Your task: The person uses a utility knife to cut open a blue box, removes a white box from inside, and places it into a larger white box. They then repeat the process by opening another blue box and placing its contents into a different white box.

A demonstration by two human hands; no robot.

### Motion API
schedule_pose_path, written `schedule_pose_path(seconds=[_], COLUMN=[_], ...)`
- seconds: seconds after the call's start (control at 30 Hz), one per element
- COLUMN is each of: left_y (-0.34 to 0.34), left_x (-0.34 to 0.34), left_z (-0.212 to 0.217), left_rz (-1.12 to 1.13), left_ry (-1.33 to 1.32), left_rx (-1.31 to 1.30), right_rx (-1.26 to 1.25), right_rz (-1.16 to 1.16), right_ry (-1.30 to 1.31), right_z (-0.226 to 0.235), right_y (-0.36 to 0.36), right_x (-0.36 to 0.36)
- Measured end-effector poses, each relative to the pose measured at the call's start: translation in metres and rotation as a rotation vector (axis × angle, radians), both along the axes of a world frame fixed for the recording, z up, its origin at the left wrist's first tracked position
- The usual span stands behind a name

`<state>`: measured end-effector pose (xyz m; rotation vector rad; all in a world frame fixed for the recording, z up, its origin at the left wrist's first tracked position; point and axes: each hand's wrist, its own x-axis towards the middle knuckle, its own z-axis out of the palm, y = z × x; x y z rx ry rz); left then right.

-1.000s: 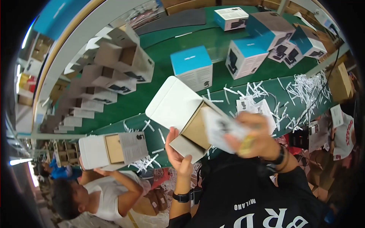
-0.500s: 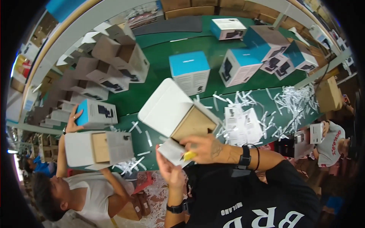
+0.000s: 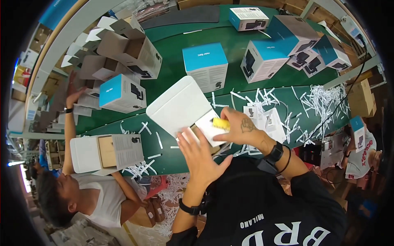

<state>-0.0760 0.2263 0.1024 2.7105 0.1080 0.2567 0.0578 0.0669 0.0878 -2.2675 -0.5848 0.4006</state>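
Nearest the camera, the person's left hand is spread open, fingers extended, its fingertips touching the near edge of an open white box. Just right of it, the right hand has its fingers closed on a white booklet and a small yellow piece, pressing them into the box's open mouth. The box sits tilted above the near edge of the green table, lid flap raised toward the far left. To the left, a co-worker's open box lies flat. White paper shreds litter the right. Farther off stand blue-topped cartons, and folded cardboard boxes crowd the far left.
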Motion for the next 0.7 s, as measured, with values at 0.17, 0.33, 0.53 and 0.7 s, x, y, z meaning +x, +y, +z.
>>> schedule_pose_path(seconds=[0.17, 0.33, 0.53, 0.7], left_y=[-0.003, 0.004, 0.004, 0.005], left_x=[0.016, 0.015, 0.016, 0.017], left_z=[-0.016, -0.021, -0.022, -0.023], left_rz=[-0.176, -0.239, -0.245, -0.255], left_ry=[0.120, 0.064, 0.083, 0.082], left_rx=[0.147, 0.140, 0.158, 0.171], right_rx=[-0.026, 0.027, -0.027, 0.063], right_rz=[0.086, 0.152, 0.240, 0.219], right_ry=[0.038, -0.045, -0.119, 0.008], right_z=[0.018, 0.011, 0.016, 0.002], right_y=[-0.026, -0.041, -0.044, -0.042], right_x=[-0.017, 0.009, 0.024, 0.026])
